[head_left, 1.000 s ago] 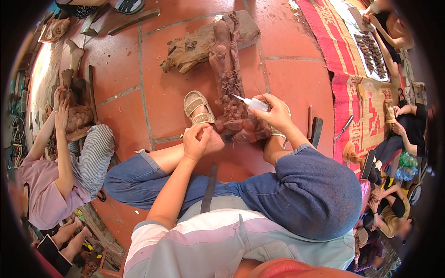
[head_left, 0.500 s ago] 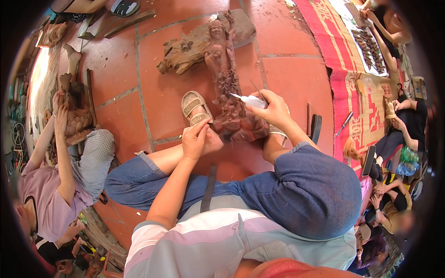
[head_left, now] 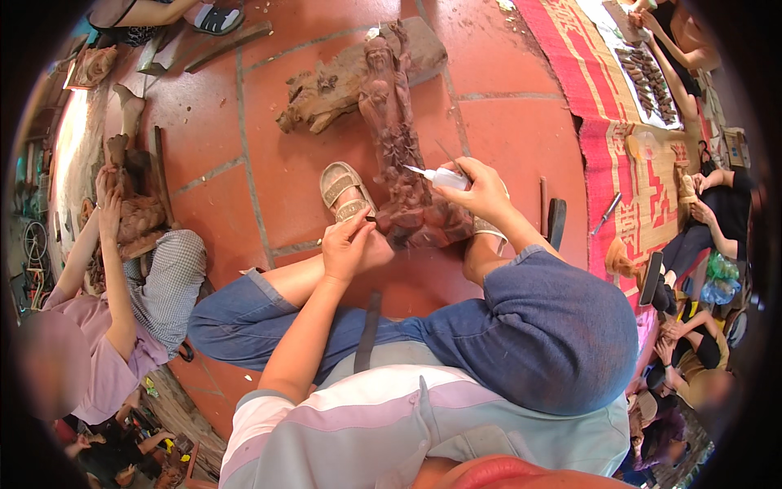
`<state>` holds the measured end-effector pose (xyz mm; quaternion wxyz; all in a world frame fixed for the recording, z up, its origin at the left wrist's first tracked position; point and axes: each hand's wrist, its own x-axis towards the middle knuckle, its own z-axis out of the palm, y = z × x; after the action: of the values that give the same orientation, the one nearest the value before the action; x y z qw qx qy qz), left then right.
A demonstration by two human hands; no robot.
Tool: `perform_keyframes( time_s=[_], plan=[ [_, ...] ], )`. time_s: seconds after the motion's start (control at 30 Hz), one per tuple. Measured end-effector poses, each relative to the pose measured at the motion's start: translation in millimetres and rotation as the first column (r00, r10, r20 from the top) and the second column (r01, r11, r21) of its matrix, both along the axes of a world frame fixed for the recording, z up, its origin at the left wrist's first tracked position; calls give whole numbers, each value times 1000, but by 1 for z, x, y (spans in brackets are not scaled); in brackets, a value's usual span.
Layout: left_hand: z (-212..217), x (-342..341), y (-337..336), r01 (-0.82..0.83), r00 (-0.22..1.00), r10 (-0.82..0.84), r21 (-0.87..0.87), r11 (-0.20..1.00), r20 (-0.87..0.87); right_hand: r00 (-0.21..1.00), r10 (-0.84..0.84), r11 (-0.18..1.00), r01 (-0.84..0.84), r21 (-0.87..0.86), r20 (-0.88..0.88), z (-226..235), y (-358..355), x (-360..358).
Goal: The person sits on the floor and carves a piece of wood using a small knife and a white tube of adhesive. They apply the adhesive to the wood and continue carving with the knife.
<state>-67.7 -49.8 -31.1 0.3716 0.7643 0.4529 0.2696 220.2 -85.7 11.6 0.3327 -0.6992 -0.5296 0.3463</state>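
Observation:
A reddish-brown carved wooden statue point(head_left: 388, 122) of a bearded figure lies between my feet, its rocky base toward me and its head resting on a rough block of wood point(head_left: 332, 91). My right hand point(head_left: 484, 194) is closed around a small white squeeze bottle point(head_left: 446, 178) with a pointed nozzle. That nozzle points left, over the lower carving. A thin, slender tool point(head_left: 445, 151) also sticks up from the right hand's fingers. Left of the base, my left hand point(head_left: 345, 244) is pinched on a small dark piece point(head_left: 371, 218), too small to identify.
On the right, a red and straw-coloured mat point(head_left: 599, 175) carries a screwdriver-like tool point(head_left: 607, 213). A dark block point(head_left: 556, 225) and a thin stick point(head_left: 543, 204) lie by my right knee. At left, a person point(head_left: 114, 326) handles another carving point(head_left: 138, 216). Other people sit at right.
The small dark piece at my left fingertips shows more clearly, as that hand has turned slightly. The bottle and my right hand have hardly moved.

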Motion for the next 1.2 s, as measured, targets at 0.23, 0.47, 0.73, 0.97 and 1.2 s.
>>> perform_keyframes(
  time_s=[0.23, 0.47, 0.73, 0.97, 1.2],
  plan=[
    [7, 2, -5, -105, 994, 105, -197, 975, -11, 902, -196, 980, 198, -35, -384, -4, 1, 0],
    [4, 5, -2, -66, 998, 66, -20, 998, 24, 982, -160, 986, 164, 34, -101, -12, 11, 6],
    [0, 2, -5, -16, 992, 22, 52, 999, -125, 989, -143, 973, 148, 175, -42, -20, 11, 3],
    [3, 3, -2, -61, 997, 60, -32, 998, -50, 990, -117, 992, 120, 33, -80, -10, 16, 3],
    [4, 5, -3, -64, 997, 60, -74, 995, -52, 994, -108, 988, 107, 113, -2, -7, 16, 4]
  ],
)
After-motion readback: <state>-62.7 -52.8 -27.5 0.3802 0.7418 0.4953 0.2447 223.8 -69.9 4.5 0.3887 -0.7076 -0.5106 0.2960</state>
